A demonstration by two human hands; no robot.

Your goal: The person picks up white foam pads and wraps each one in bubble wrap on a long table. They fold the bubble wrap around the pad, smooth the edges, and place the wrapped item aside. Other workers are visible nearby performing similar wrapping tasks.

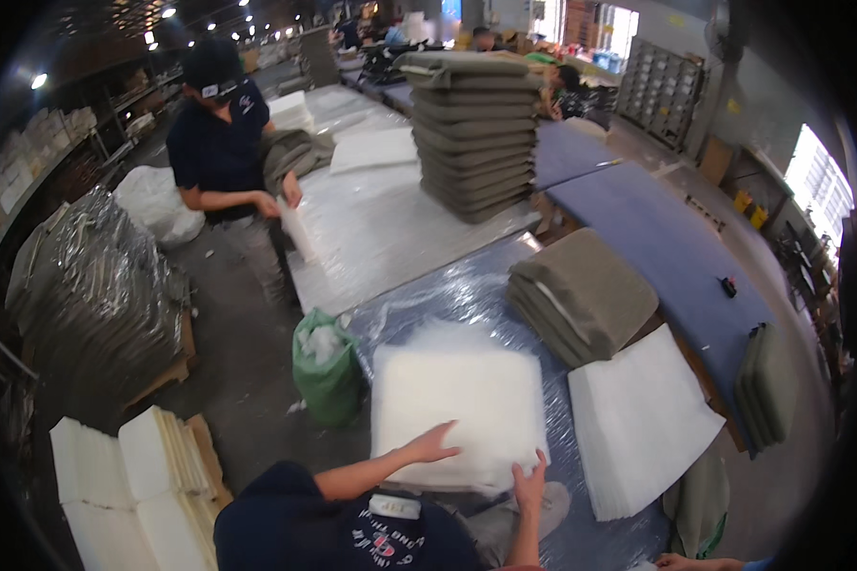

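A cream-white foam pad (462, 404) lies on the plastic-covered table before me, with thin, fluffy white batting (452, 338) showing around its edges. My left hand (433, 444) rests on the pad's near part, fingers stretched out and thumb apart. At the pad's near right corner is my right hand (530, 478), its thumb and fingers apart against the edge; no firm grip shows. To the right lies a fanned stack of white sheets (643, 419). Behind it sits a pile of folded grey-brown covers (583, 293).
A green sack (328, 371) of white fluff stands left of the table. Across it, a co-worker (224, 143) handles a grey cover near a tall cushion stack (471, 133). Another person's hand (681, 562) shows at lower right. Foam sheets (138, 476) stand lower left.
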